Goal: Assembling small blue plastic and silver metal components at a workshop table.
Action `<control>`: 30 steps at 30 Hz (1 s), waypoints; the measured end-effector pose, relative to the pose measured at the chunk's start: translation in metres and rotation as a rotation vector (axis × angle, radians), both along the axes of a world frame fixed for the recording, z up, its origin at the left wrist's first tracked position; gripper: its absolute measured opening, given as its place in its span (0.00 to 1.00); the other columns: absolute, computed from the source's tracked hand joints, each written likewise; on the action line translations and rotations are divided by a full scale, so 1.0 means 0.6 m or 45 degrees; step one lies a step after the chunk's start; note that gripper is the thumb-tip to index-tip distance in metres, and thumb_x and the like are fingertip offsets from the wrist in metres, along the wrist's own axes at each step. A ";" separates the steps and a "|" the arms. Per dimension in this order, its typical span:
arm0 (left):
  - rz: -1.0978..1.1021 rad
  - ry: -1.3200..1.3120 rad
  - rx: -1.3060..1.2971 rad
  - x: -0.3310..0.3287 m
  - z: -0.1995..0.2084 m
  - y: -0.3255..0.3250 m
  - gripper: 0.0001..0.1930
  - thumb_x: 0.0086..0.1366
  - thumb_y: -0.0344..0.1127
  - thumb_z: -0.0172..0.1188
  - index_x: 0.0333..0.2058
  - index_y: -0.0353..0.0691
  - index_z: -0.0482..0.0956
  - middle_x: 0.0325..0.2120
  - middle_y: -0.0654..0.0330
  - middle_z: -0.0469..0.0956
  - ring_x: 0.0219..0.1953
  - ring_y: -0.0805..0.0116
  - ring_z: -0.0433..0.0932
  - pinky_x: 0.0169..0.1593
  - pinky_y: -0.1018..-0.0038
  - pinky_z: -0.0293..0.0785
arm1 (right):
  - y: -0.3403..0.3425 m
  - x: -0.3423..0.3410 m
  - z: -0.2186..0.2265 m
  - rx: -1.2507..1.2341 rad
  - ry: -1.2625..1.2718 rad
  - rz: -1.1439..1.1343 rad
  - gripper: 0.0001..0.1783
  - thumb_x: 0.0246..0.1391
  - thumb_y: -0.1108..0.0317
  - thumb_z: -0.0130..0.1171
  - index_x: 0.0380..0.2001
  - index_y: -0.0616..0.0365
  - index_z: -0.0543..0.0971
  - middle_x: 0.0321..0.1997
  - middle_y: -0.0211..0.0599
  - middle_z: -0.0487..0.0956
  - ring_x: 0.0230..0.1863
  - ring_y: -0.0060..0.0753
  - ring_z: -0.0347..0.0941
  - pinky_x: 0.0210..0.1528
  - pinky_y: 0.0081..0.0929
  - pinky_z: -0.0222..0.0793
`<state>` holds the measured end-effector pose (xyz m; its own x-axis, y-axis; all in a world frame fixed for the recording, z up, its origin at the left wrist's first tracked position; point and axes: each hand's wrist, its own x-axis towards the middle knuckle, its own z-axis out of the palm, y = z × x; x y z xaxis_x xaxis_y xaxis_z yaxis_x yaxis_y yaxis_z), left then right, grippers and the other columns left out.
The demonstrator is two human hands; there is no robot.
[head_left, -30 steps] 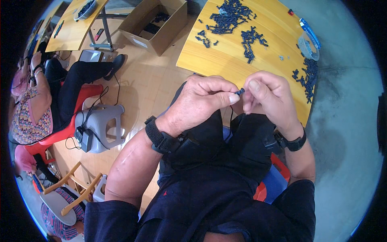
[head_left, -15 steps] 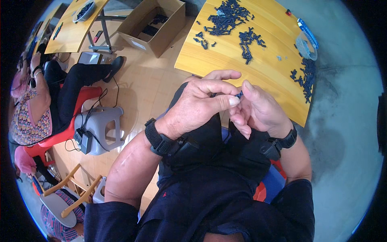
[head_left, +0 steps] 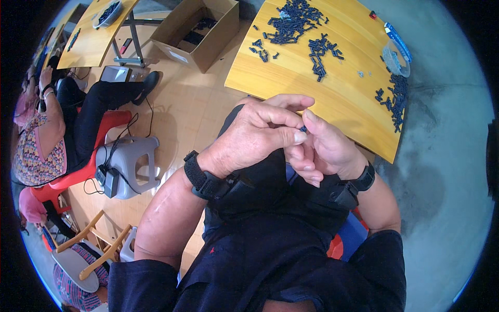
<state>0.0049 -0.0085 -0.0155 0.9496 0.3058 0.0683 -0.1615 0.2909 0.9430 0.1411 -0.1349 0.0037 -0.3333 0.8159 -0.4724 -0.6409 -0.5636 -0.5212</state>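
Note:
My left hand (head_left: 254, 134) is closed, its thumb and forefinger pinching a small dark part (head_left: 303, 129) above my lap. My right hand (head_left: 332, 145) meets it there. The right thumb rests against the same part, and its other fingers curl underneath. Most of the part is hidden by the fingertips, so its exact shape cannot be made out. Beyond my hands, a yellow wooden table (head_left: 270, 78) carries loose heaps of short black rod-like pieces (head_left: 293, 23). A smaller cluster (head_left: 318, 57) lies nearer to me, and another pile (head_left: 396, 101) spreads along the right edge.
A clear plastic tub (head_left: 395, 61) and a blue-and-white long box (head_left: 398, 41) lie at the table's right edge. An open cardboard box (head_left: 195, 36) stands on the floor, left of the table. A grey stool (head_left: 132, 166) with cables and a seated co-worker (head_left: 44, 140) are further left.
Both hands have shifted slightly left and down together, still pressed around the small dark part. The right hand's fingers have drawn in closer to the left fingertips.

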 end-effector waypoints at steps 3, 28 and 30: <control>-0.002 0.005 -0.038 0.000 0.004 0.001 0.07 0.56 0.25 0.63 0.35 0.32 0.83 0.47 0.51 0.76 0.48 0.68 0.75 0.52 0.73 0.70 | 0.003 -0.001 0.002 0.028 -0.014 0.021 0.36 0.59 0.31 0.35 0.18 0.55 0.66 0.10 0.29 0.63 0.07 0.26 0.62 0.09 0.23 0.64; -0.166 0.291 -0.171 -0.009 0.023 0.017 0.07 0.60 0.24 0.59 0.37 0.33 0.82 0.46 0.55 0.77 0.42 0.70 0.76 0.49 0.74 0.73 | 0.000 -0.025 -0.019 0.159 0.347 -0.203 0.35 0.62 0.36 0.31 0.23 0.59 0.68 0.14 0.30 0.61 0.10 0.26 0.63 0.19 0.40 0.77; -0.168 0.291 -0.129 -0.007 0.024 0.016 0.07 0.61 0.26 0.59 0.37 0.32 0.81 0.46 0.56 0.77 0.42 0.69 0.76 0.49 0.74 0.72 | -0.003 -0.022 -0.019 0.178 0.269 -0.200 0.36 0.63 0.37 0.30 0.24 0.60 0.68 0.14 0.30 0.61 0.11 0.26 0.63 0.19 0.39 0.77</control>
